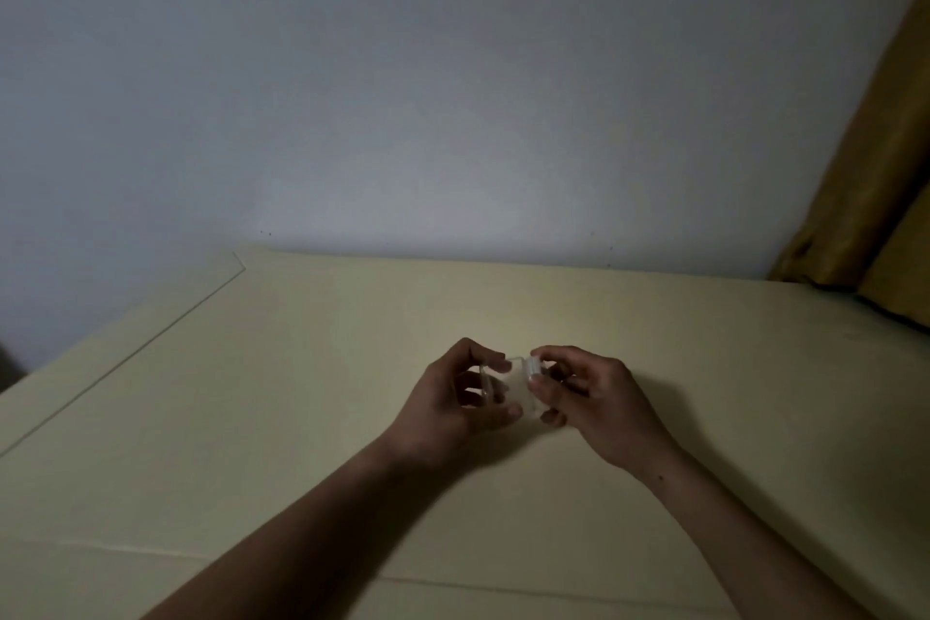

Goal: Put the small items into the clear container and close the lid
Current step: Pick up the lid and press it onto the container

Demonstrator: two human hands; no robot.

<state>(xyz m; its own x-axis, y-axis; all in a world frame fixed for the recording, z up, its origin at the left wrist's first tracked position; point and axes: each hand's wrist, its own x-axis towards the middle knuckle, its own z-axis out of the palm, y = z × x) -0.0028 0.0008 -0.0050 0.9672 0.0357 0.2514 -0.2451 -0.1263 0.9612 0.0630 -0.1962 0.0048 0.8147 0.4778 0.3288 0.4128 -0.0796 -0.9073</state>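
- Clear plastic, the small container (518, 385) sits just below the middle of the frame, held between both of our hands above the table; we cannot tell whether its lid is open or what lies inside.
- Our left hand (455, 400) grasps the container's left side, fingers curled round it.
- Our right hand (594, 400) pinches the right end between thumb and fingertips.
- Pale yellow, the table (282, 408) fills the lower half of the frame.
- A grey-white wall (402, 91) stands behind it, with a mustard curtain (875, 176) at the right edge.
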